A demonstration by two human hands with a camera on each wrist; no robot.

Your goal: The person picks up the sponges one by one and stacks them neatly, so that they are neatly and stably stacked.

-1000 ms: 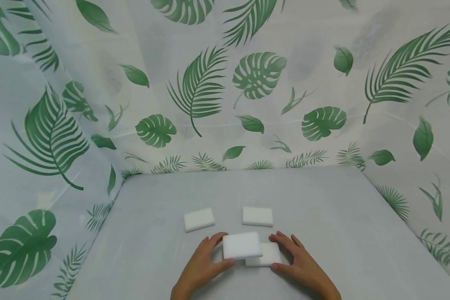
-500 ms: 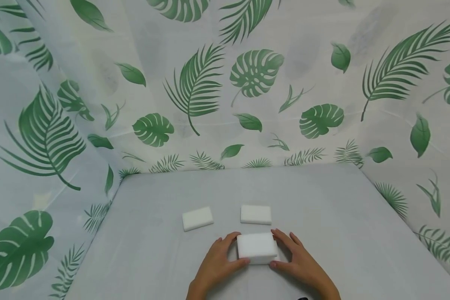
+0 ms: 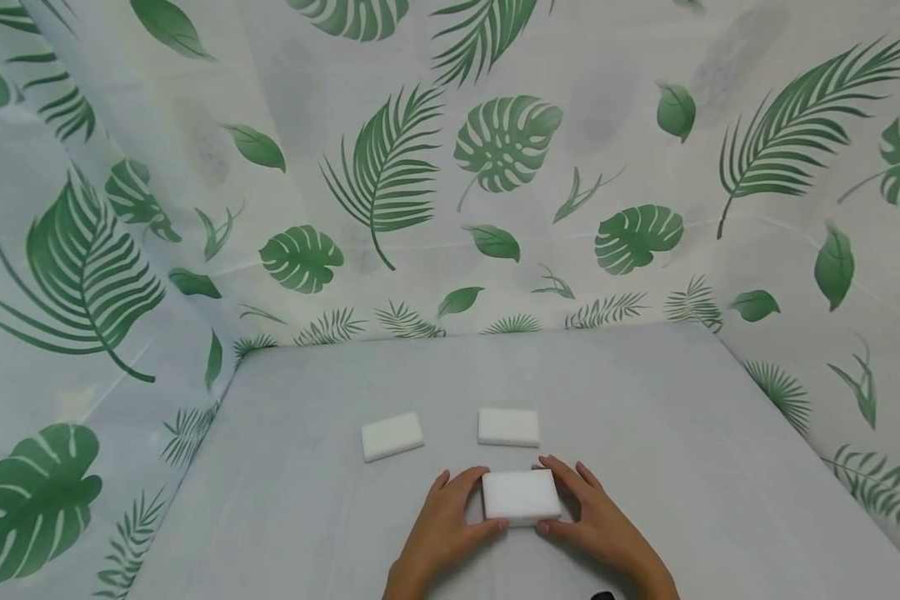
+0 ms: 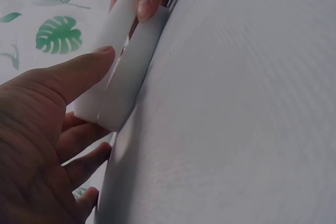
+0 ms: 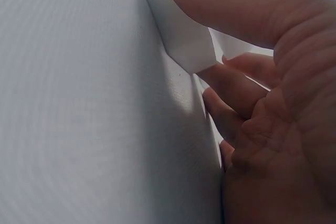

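Note:
Two white rectangular blocks, probably foam sponges, lie one over the other near the front of the table. My left hand [image 3: 447,518] pinches the upper sponge [image 3: 521,493] by its left end, thumb at the near side and fingers at the far side. In the left wrist view a thin gap shows between it and the lower sponge [image 4: 134,72], which rests on the table. Around the right end, my right hand [image 3: 598,523] holds the lower sponge, its thumb on the near side. From above, the upper sponge hides most of the lower one.
Farther back on the grey-white table [image 3: 307,500] lie two more white sponges, a slightly turned left one [image 3: 392,437] and a right one [image 3: 508,427]. A leaf-printed cloth [image 3: 420,167] surrounds the table at the back and sides.
My left hand has moved right with the upper sponge, from partly overlapping the lower one to lying over it. My right hand stays at the lower sponge's right end. The head view shifts slightly.

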